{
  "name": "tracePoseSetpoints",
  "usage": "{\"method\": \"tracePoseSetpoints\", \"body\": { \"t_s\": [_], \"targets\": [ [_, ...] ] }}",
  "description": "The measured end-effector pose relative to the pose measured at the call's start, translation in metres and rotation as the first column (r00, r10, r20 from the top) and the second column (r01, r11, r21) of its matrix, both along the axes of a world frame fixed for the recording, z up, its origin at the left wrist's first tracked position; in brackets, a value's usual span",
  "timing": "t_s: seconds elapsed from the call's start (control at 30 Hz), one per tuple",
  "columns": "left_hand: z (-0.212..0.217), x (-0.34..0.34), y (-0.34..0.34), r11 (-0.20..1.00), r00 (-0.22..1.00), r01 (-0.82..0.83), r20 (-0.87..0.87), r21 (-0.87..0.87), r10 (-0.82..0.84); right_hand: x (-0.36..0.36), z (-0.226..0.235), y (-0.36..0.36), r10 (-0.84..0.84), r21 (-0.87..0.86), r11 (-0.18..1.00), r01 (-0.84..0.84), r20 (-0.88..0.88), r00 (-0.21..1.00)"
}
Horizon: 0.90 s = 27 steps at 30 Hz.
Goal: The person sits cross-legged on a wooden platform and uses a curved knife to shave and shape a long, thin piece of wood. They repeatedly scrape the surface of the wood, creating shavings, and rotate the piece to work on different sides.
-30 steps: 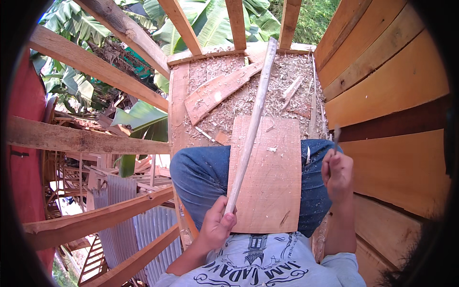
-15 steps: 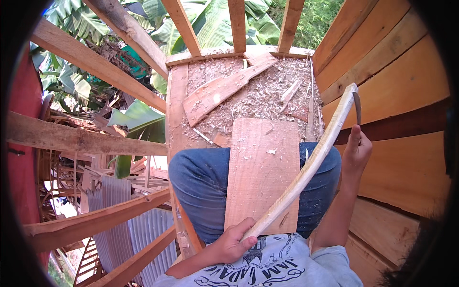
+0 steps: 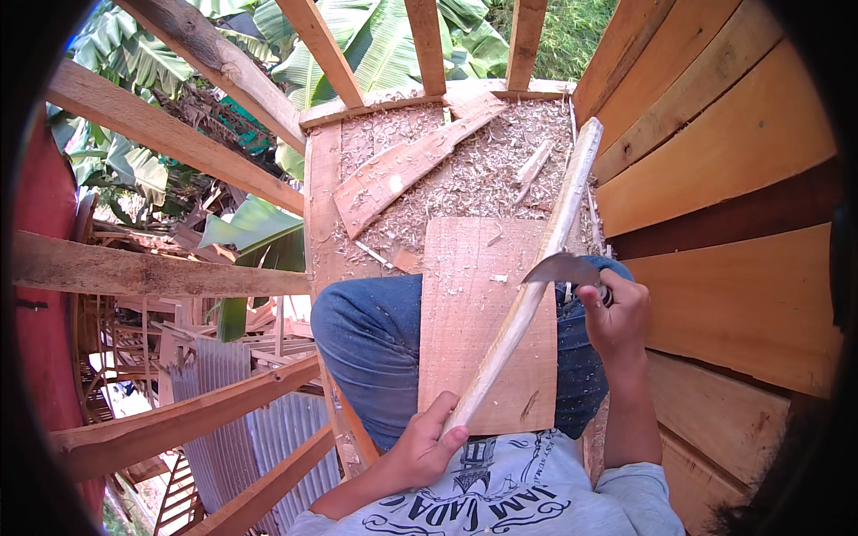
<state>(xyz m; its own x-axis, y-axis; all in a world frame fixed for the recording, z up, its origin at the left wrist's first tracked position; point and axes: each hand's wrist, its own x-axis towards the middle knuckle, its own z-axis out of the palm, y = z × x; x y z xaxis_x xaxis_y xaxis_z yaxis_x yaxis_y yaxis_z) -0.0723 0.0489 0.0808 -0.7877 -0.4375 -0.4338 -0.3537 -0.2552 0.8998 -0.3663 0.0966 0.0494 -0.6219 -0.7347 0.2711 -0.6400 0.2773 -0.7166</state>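
My left hand point(image 3: 429, 446) is closed round the lower end of a long, slightly curved, pale wooden stick point(image 3: 511, 332). The stick slants up and to the right, away from my body. In my right hand point(image 3: 618, 314) is a knife with a curved blade point(image 3: 563, 268); its handle is mostly hidden by my fingers. The blade crosses the stick near its middle and appears to touch it. Across my lap, under the stick, lies a flat wooden board point(image 3: 483, 313) with a few shavings on it.
Wood shavings point(image 3: 483, 192) cover the plank floor ahead of my knees. A cut piece of board point(image 3: 393, 183) and a small offcut point(image 3: 534, 165) lie among them. Wooden rails point(image 3: 161, 268) stand on the left, plank walls point(image 3: 733, 277) on the right. Banana leaves point(image 3: 357, 54) show beyond.
The knife has come down and toward me, from the stick's far end to near its middle. The stick's far end has swung left. My left hand keeps its hold.
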Motion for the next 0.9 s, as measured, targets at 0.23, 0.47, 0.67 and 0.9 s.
{"method": "tracePoseSetpoints", "body": {
  "t_s": [0.23, 0.47, 0.67, 0.9],
  "targets": [
    [-0.001, -0.004, -0.002, 0.948, 0.981, -0.124, -0.105, 0.292, 0.160, 0.024, 0.026, 0.016, 0.105, 0.069, 0.992, -0.107, 0.030, 0.994],
    [0.005, -0.014, 0.002, 0.995, 0.988, -0.100, -0.119, 0.026, 0.102, 0.039, 0.013, 0.005, 0.221, 0.068, 0.975, -0.211, -0.217, 0.951],
    [0.002, -0.002, 0.011, 0.998, 0.997, 0.023, -0.072, 0.056, -0.019, -0.034, 0.003, 0.010, -0.249, -0.048, 0.966, 0.253, 0.077, 0.965],
    [0.007, -0.011, 0.005, 0.924, 0.983, -0.055, -0.141, 0.379, 0.117, 0.045, 0.029, 0.014, 0.246, 0.091, 0.967, -0.238, -0.088, 0.965]
  ]
}}
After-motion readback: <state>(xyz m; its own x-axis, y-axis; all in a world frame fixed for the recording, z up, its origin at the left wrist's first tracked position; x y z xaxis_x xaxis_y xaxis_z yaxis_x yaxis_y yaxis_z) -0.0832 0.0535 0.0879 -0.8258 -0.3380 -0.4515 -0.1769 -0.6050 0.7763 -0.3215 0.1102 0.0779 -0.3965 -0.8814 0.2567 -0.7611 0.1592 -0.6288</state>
